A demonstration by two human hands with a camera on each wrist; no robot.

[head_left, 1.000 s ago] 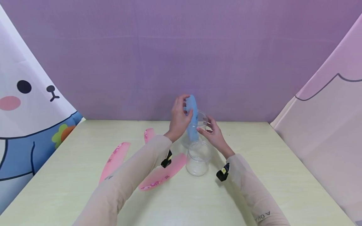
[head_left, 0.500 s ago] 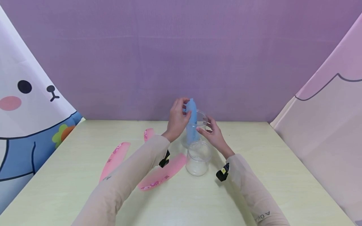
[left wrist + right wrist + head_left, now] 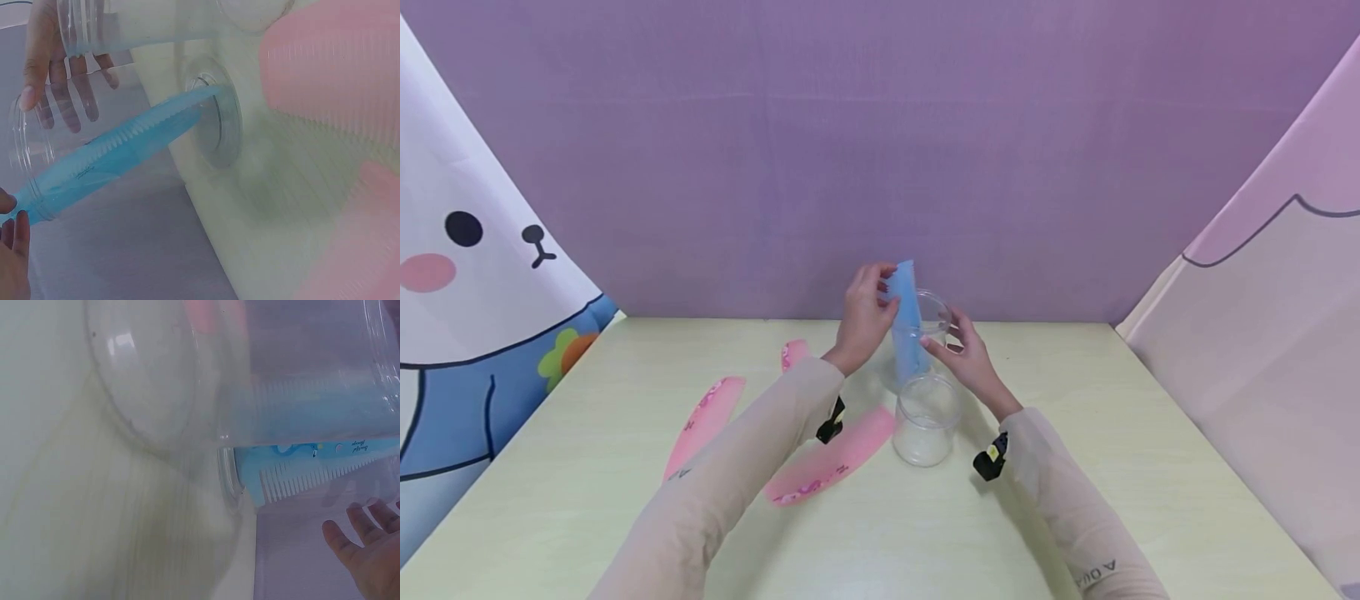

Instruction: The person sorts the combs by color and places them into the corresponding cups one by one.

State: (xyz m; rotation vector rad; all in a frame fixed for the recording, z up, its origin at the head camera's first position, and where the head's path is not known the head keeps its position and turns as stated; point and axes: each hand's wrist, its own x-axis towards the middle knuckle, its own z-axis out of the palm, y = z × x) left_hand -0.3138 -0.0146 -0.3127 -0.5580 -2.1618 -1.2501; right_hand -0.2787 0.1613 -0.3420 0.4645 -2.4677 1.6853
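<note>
1. The blue comb (image 3: 907, 292) is held tilted, its lower part inside the rear clear jar (image 3: 936, 312) and its upper end above the rim.
2. That upper end is pinched between the thumb and fingers of the left hand (image 3: 863, 321); the fingertips are partly hidden behind the comb, and most of the hand is cut off in the left wrist view.
3. The rear jar is gripped from its right side by the right hand (image 3: 966, 357), with the thumb on the near side and the fingers bent around the far side, seen blurred through the clear wall in the left wrist view.
4. Whether the jar's floor is touched by the comb's lower tip cannot be told.
5. In front, the front clear jar (image 3: 927, 427) is stood upright on the table (image 3: 1187, 467); in the right wrist view, part of the comb is veiled by it.
6. Three pink combs are laid to the left: the left one (image 3: 706, 421), the near one (image 3: 835, 467) and the far one (image 3: 793, 356), each partly covered by the left sleeve (image 3: 737, 467).
</note>
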